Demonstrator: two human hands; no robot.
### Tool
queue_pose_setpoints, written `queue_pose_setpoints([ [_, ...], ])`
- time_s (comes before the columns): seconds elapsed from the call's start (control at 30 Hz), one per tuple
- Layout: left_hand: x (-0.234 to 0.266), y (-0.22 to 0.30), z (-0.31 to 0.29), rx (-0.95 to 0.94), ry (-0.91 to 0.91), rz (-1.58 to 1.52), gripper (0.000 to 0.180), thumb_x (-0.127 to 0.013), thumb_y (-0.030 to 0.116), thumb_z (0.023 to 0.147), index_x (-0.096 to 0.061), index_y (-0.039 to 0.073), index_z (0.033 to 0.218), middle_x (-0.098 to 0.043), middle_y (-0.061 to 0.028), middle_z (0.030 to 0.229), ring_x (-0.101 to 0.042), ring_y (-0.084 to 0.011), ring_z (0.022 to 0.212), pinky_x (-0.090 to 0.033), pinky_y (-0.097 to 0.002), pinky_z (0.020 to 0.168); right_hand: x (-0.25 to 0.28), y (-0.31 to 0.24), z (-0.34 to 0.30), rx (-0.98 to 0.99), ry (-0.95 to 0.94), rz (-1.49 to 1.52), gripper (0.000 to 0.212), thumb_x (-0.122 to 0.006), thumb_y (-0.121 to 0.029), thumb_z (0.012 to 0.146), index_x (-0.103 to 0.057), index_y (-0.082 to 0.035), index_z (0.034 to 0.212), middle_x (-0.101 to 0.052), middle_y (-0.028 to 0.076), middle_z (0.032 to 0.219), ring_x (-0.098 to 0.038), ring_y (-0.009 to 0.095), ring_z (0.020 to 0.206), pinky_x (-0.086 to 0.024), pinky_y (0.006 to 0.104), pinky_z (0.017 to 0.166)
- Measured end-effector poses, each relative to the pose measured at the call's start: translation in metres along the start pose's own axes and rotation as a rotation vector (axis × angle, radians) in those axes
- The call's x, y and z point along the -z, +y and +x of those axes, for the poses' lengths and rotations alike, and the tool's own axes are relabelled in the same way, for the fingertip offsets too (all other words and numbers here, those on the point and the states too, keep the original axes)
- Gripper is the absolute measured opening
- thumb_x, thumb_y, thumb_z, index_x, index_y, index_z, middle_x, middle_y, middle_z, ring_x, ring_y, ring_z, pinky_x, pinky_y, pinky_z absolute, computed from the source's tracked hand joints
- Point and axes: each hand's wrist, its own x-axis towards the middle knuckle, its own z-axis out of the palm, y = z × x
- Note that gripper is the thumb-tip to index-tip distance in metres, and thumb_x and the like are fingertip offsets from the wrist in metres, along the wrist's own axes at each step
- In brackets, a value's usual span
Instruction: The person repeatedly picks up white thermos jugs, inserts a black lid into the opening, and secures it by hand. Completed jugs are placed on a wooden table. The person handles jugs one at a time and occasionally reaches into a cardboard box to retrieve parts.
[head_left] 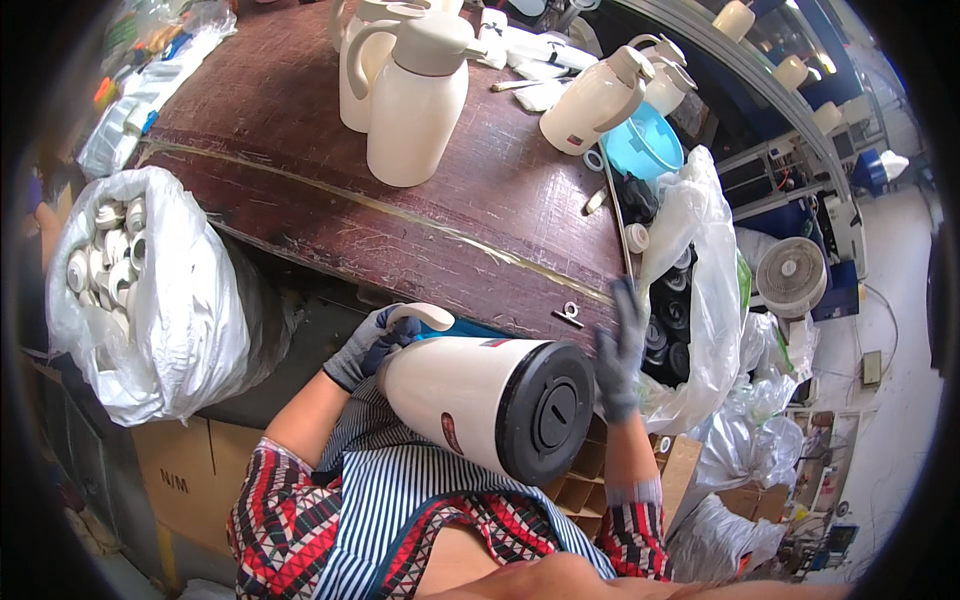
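Observation:
A cream vacuum jug lies on its side across my lap, its round black base turned to the right. My left hand, in a grey glove, is closed around the jug's neck end by the handle. Beyond the base, my right hand, also gloved, is raised with its fingers stretched out and slightly blurred; nothing shows in it. Close to it on the table edge lies a small white ring-and-bar part.
More jugs stand on the dark red table, with a blue basin at its right. A white sack of pale parts is at left. At right, a clear plastic bag holds black round parts. A fan stands behind it.

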Motion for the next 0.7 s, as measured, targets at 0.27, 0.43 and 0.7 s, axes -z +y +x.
queue_pose_setpoints([
  [0.27, -0.001, -0.010, 0.012, -0.032, 0.150, -0.184, 0.018, -0.069, 0.014, 0.098, -0.068, 0.004, 0.113, -0.070, -0.0010, 0.098, -0.064, -0.0096, 0.087, -0.054, -0.0256, 0.078, 0.062, -0.081, -0.022, 0.317, -0.426, 0.301, 0.109, -0.054, -0.088, 0.081, -0.050, -0.003, 0.149, -0.023, 0.035, 0.165, -0.022, 0.061, 0.150, -0.021, 0.0657, 0.121],
  [0.43, -0.044, 0.066, -0.017, -0.831, 0.454, 0.771, 0.027, -0.077, 0.020, 0.088, -0.068, 0.000, 0.104, -0.069, -0.0093, 0.091, -0.068, -0.0242, 0.088, -0.055, -0.0327, 0.082, 0.034, -0.070, -0.049, -0.131, -0.205, 0.269, 0.079, -0.052, -0.042, 0.105, -0.024, 0.002, 0.164, -0.024, 0.023, 0.170, -0.023, 0.034, 0.158, -0.018, 0.0440, 0.128],
  [0.7, -0.063, 0.098, -0.030, -1.023, 0.502, 0.892, 0.031, -0.077, 0.031, 0.087, -0.066, 0.003, 0.096, -0.070, -0.0100, 0.086, -0.070, -0.0320, 0.085, -0.058, -0.0426, 0.081, 0.056, -0.085, -0.027, -0.404, -0.225, 1.010, 0.111, -0.053, -0.075, 0.094, -0.013, 0.000, 0.166, -0.020, 0.017, 0.172, -0.019, 0.030, 0.159, -0.017, 0.0428, 0.128],
])
